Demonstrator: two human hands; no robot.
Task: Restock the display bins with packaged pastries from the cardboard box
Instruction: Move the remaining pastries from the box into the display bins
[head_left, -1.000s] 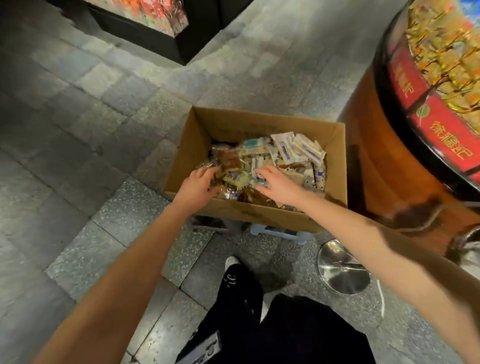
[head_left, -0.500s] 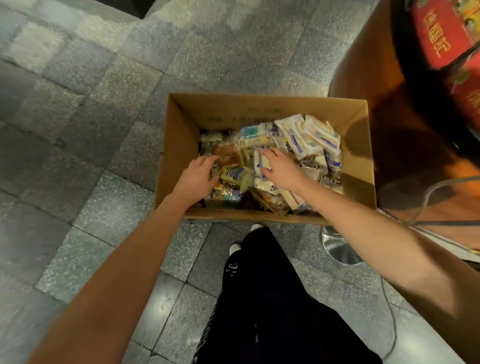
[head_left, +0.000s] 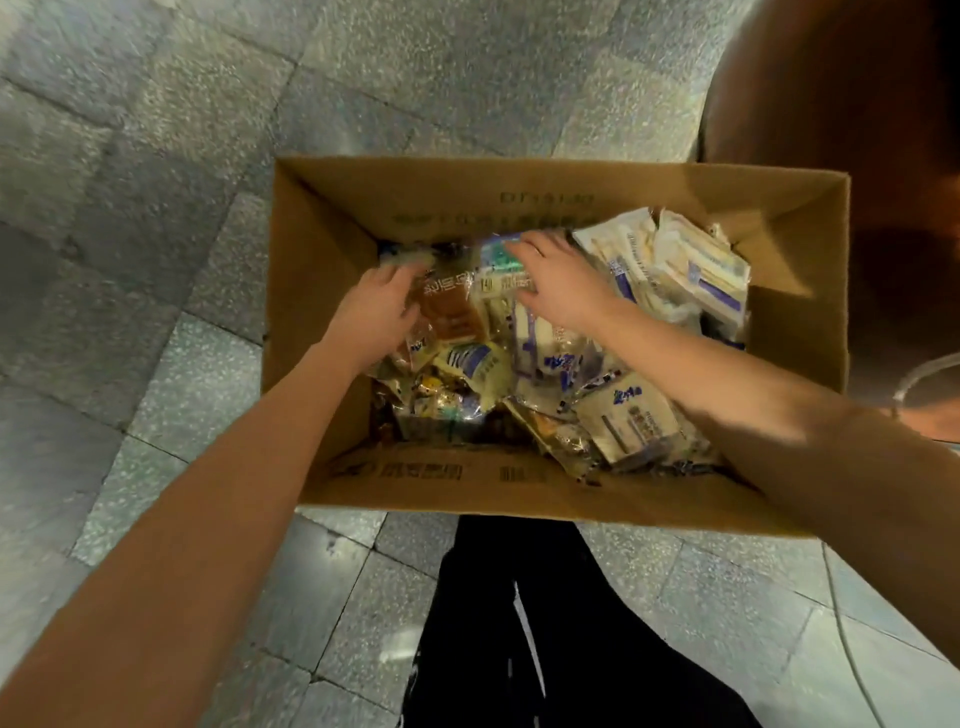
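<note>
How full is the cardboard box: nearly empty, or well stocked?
Well stocked. Packaged pastries crowd the cardboard box, heaped highest at its right end; the left hand and the right hand reach among them.

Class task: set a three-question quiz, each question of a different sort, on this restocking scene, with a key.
1. True or false: the left hand and the right hand are both inside the cardboard box.
2. The stack of white-and-blue packets lies: A) in the box's far right part; B) in its near left corner; C) outside the box.
3. Fill in: the brown packet lies between the two ____.
Key: 1 true; 2 A; 3 hands.
</note>
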